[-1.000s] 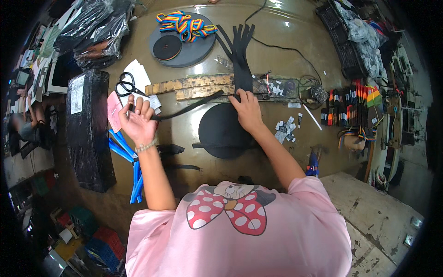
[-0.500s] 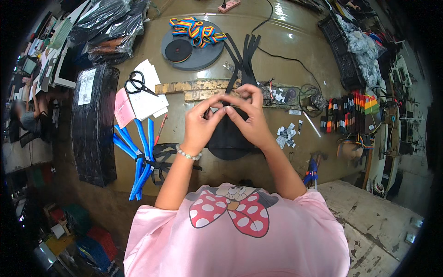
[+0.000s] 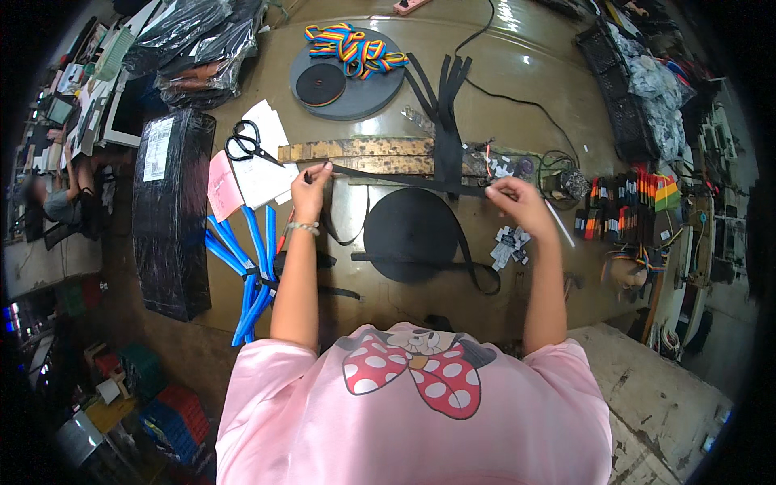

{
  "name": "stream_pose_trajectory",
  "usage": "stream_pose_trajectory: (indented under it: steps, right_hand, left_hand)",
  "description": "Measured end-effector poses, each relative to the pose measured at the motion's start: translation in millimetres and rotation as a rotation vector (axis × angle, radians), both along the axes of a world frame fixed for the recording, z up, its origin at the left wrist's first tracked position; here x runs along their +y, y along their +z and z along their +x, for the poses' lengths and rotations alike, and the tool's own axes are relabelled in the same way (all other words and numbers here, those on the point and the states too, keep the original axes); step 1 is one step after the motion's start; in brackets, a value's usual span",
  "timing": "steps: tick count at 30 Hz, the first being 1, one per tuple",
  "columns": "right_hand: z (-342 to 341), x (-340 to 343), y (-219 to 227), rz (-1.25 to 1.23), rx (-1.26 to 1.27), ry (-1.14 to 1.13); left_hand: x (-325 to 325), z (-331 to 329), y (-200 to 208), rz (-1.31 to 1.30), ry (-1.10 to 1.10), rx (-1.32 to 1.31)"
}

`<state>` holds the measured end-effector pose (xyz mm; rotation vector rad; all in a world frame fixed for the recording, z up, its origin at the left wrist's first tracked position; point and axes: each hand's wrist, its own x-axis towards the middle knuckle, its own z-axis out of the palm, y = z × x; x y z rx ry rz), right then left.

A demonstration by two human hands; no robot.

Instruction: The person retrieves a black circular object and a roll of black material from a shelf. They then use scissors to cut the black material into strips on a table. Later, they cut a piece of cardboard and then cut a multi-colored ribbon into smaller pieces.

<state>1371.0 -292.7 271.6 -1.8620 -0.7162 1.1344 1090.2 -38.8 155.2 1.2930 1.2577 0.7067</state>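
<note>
In the head view, your left hand [image 3: 308, 194] has thumb and fingers pinched together on a long, narrow, flat black webbing strap [image 3: 388, 175], and your right hand [image 3: 517, 204] is clamped on it further along, thumb against fingers. The strap runs between them over the middle of the brown glossy table [image 3: 533, 81], nearly straight; holding it at two well-separated places probably keeps that stretch taut and flat. Slack hangs in a loop below your left hand.

Just beyond the strap, two worn yellow wooden bars [image 3: 356, 149] lie toward the table's left edge, perhaps as a straight guide. The bundle of cut black webbing strips [image 3: 449, 145] lies across that line, its loose ends toward the far edge.

Nearer the table's near edge sits a round black coil of webbing [image 3: 410, 234], likely within reach as supply. Black-handled scissors [image 3: 253, 145] rest on white paper sheets [image 3: 263, 178] near the left edge, apart from your left hand.
</note>
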Motion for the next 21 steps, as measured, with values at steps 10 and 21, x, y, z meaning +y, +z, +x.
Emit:
stream_pose_trajectory:
  steps: [10,21]
  right_hand:
    - [44.3,2.7,-15.1,0.128,0.016,-0.21]
    - [62.8,-4.9,-84.9,0.08,-0.14,-0.324]
  left_hand:
    - [18.7,13.9,-42.6,0.119,0.215,0.011]
    - [27.9,7.2,-38.1,-0.005,0.072,0.064]
